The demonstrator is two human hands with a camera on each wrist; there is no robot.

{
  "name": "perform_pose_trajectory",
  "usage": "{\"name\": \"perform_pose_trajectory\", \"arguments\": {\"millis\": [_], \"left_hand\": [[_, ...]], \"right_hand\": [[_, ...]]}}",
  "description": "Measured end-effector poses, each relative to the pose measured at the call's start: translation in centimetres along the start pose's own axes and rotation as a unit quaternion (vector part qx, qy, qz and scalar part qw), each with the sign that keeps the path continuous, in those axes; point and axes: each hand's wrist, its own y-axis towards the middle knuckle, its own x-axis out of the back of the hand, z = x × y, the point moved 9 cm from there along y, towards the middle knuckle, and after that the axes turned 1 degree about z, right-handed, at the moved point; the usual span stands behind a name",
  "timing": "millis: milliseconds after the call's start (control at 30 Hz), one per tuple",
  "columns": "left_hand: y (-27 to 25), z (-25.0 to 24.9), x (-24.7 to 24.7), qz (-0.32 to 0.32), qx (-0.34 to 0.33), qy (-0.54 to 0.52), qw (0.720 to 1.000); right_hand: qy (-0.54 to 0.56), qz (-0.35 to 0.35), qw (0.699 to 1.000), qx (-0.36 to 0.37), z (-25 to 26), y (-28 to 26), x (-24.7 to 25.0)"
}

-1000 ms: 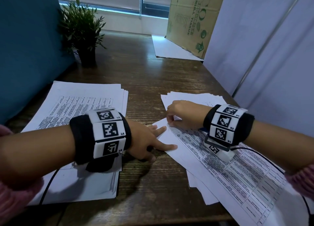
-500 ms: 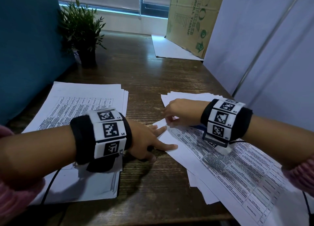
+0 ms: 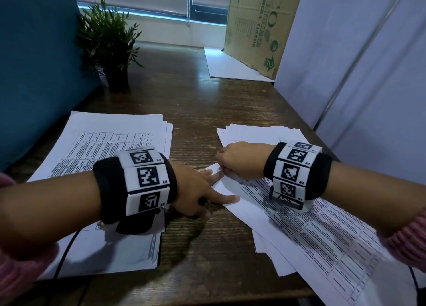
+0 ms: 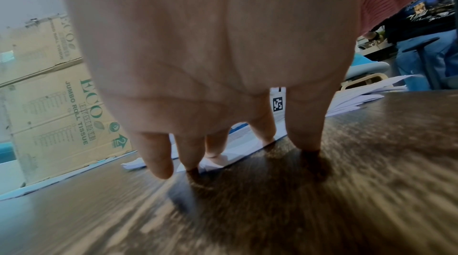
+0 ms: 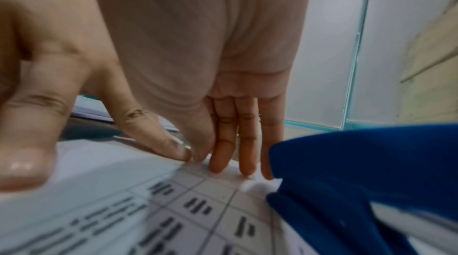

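A printed sheet with tables [image 3: 311, 236] lies slanted on top of a loose pile of white papers [image 3: 260, 135] at the right of the wooden desk [image 3: 196, 103]. My right hand [image 3: 222, 165] is curled at the sheet's upper left corner. In the right wrist view its thumb and forefinger [image 5: 193, 155] pinch that corner while the other fingers touch the paper. My left hand [image 3: 216, 195] is spread flat, its fingertips [image 4: 215, 153] pressing on the sheet's left edge and the desk. A blue object [image 5: 359, 181] sits on the sheet under my right wrist; what it is I cannot tell.
A neater stack of printed papers [image 3: 103, 144] lies under my left forearm. A potted plant [image 3: 110, 40] stands at the back left by a blue partition [image 3: 34, 63]. A cardboard box [image 3: 258, 24] stands on a white board at the back. White panels [image 3: 368, 75] close the right side.
My right wrist has shifted slightly left along the sheet, with the hand still at the corner. The left hand has stayed put.
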Motion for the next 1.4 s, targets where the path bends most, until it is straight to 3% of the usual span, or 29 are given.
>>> {"name": "perform_pose_trajectory", "arguments": {"millis": [300, 800, 1000, 1067, 1167, 1233, 1400], "left_hand": [[-0.1, 0.0, 0.1, -0.005, 0.000, -0.002, 1.000], [-0.1, -0.1, 0.1, 0.000, -0.005, -0.007, 1.000], [-0.1, -0.1, 0.2, 0.004, -0.003, -0.010, 1.000], [-0.2, -0.2, 0.2, 0.006, -0.003, -0.008, 1.000], [-0.3, -0.2, 0.1, 0.006, -0.003, -0.013, 1.000], [-0.2, -0.1, 0.1, 0.006, -0.003, -0.018, 1.000], [-0.2, -0.2, 0.2, 0.015, -0.001, -0.014, 1.000]], "right_hand": [[0.149, -0.040, 0.987, -0.035, -2.4, -1.4, 0.7], [0.195, -0.070, 0.974, -0.088, -5.9, -2.3, 0.4], [0.207, -0.138, 0.959, -0.135, -7.9, -3.6, 1.0], [0.194, -0.125, 0.959, -0.167, -8.6, -4.4, 0.3], [0.154, -0.048, 0.965, -0.208, -8.9, -5.6, -1.8], [0.171, -0.032, 0.964, -0.200, -8.5, -6.1, -2.7], [0.247, -0.089, 0.958, -0.118, -6.1, -6.3, -1.0]]}}
